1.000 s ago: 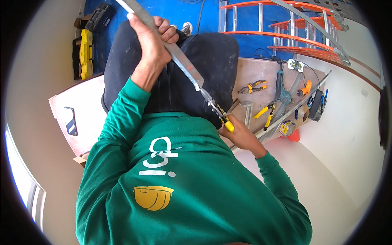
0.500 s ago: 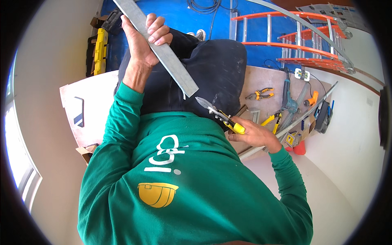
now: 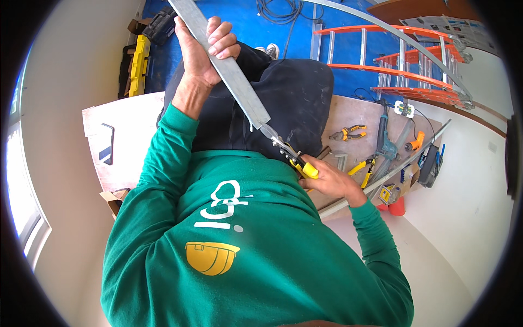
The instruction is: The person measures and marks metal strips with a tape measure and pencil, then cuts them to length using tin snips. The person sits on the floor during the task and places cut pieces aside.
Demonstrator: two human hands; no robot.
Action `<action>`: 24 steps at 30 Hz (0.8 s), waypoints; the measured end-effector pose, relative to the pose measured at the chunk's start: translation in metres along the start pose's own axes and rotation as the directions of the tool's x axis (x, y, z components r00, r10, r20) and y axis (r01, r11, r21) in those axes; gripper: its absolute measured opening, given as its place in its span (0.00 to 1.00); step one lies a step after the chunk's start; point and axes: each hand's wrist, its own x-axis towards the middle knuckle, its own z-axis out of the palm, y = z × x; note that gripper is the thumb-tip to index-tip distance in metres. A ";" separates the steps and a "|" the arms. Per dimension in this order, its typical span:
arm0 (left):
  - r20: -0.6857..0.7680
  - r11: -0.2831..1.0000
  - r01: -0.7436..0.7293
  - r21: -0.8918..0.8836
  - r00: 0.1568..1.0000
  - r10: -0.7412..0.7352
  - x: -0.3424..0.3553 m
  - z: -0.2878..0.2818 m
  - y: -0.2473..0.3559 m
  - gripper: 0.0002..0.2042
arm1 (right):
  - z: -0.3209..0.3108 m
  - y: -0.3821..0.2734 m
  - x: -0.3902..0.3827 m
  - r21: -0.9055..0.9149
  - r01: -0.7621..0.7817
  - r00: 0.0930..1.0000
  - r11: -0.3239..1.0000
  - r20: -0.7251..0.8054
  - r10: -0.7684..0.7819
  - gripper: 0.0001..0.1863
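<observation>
My left hand (image 3: 202, 60) is closed round a long, flat grey metal profile (image 3: 239, 90), which slants across my lap from upper left to lower right. In my right hand (image 3: 333, 181) is a pair of tin snips (image 3: 284, 146) with yellow and black handles. Their blades meet the profile's near end, and the tips are at or over its edge; how far the jaws are apart cannot be made out. Dark trousers on my bent legs (image 3: 294, 98) lie behind both.
On the board (image 3: 340, 109) at right lie combination pliers (image 3: 348, 133), a yellow-handled tool (image 3: 362, 166), a teal power tool (image 3: 387, 143) and a long metal strip (image 3: 406, 158). Beyond is an orange ladder (image 3: 376, 68). A yellow case (image 3: 140, 65) stands far left, a black cable (image 3: 279, 10) farther back.
The snips have moved up and left, so their blades now reach the profile's end, where a gap showed before. My left hand and the profile sit slightly farther right in the picture.
</observation>
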 end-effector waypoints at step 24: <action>0.034 1.000 -0.009 0.020 0.999 0.008 0.006 -0.006 -0.003 0.38 | -0.001 -0.002 0.004 -0.011 0.094 0.995 0.996 -0.024 -0.094 0.20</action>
